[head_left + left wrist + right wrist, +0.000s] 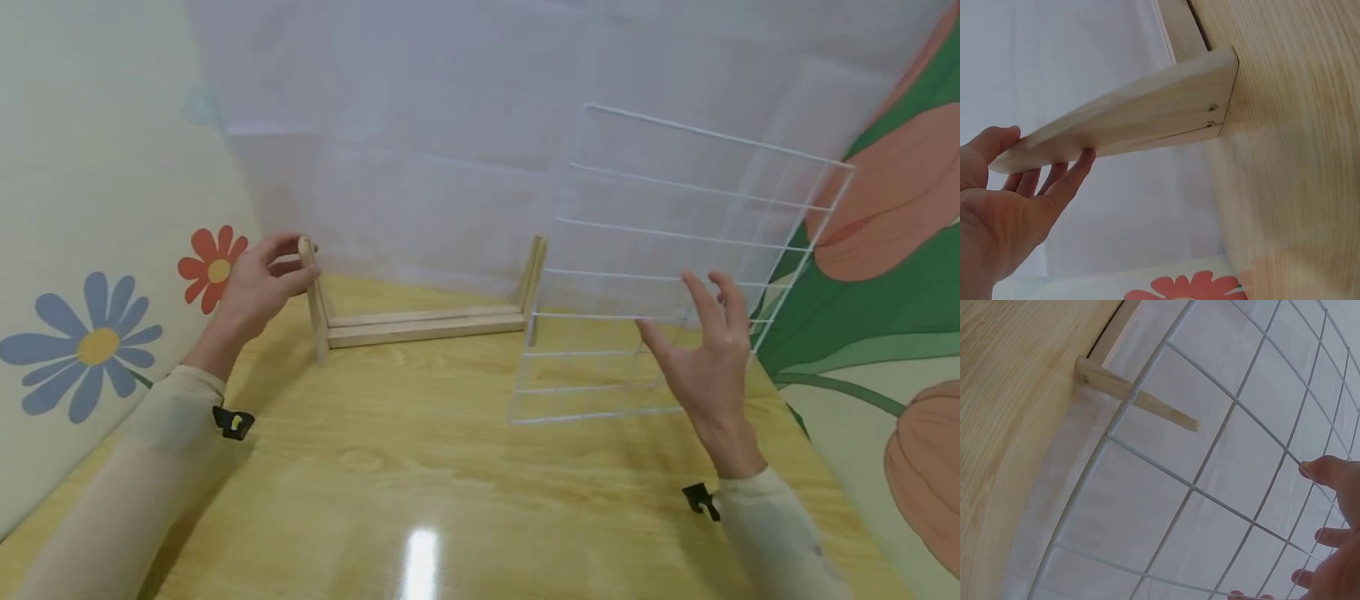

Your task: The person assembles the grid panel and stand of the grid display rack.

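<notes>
A light wooden stand [427,328] with a low crossbar and two upright ends sits toward the back of the table. At its left end, my left hand [266,279] holds the top of the upright board [1129,112], thumb on one side and fingers on the other. Two screw heads [1210,107] show near that board's foot. My right hand [708,358] holds a white wire grid panel [675,242], thumb and fingertips at its wires. The panel is tilted and overlaps the stand's right upright [1141,399] in the right wrist view.
The wood-grain table [360,467] extends in front of the stand. Behind it hangs a creased white cloth [420,125]. Flower-patterned walls [97,200] flank both sides, close to the right edge of the grid panel.
</notes>
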A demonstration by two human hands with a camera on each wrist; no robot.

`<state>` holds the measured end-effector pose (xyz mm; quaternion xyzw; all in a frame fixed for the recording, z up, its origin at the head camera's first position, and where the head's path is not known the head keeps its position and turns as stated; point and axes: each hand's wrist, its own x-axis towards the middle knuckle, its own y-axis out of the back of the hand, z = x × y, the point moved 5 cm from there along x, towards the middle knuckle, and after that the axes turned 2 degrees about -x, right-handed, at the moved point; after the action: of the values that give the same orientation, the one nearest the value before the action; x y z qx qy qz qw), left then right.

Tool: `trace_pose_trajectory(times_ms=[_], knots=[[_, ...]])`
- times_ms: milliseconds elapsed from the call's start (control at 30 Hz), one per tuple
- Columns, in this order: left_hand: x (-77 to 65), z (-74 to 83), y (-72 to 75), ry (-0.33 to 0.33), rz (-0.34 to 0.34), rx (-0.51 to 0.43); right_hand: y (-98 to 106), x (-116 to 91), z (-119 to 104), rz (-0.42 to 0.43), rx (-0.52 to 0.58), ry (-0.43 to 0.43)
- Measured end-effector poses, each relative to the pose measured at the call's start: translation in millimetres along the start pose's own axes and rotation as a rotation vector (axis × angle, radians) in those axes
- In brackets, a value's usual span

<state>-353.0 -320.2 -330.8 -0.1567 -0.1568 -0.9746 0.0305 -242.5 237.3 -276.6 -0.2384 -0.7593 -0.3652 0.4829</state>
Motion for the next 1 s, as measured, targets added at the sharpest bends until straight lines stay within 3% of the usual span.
trace_pose_trajectory(times_ms=[267,533,1000], knots=[[-0.2,8.9,-31.9,-0.059,-0.087,-0.032,-6,14,-14,0.066,-0.003,0.008],[5.5,17.1,-66.9,-0.07,-0.125,-0.106,-1,36,-11,0.112,-0.026,-0.067],[14.1,26.4,-104.4,-0.073,-0.189,-0.169,6,66,-13,0.172,0.005,-0.069]])
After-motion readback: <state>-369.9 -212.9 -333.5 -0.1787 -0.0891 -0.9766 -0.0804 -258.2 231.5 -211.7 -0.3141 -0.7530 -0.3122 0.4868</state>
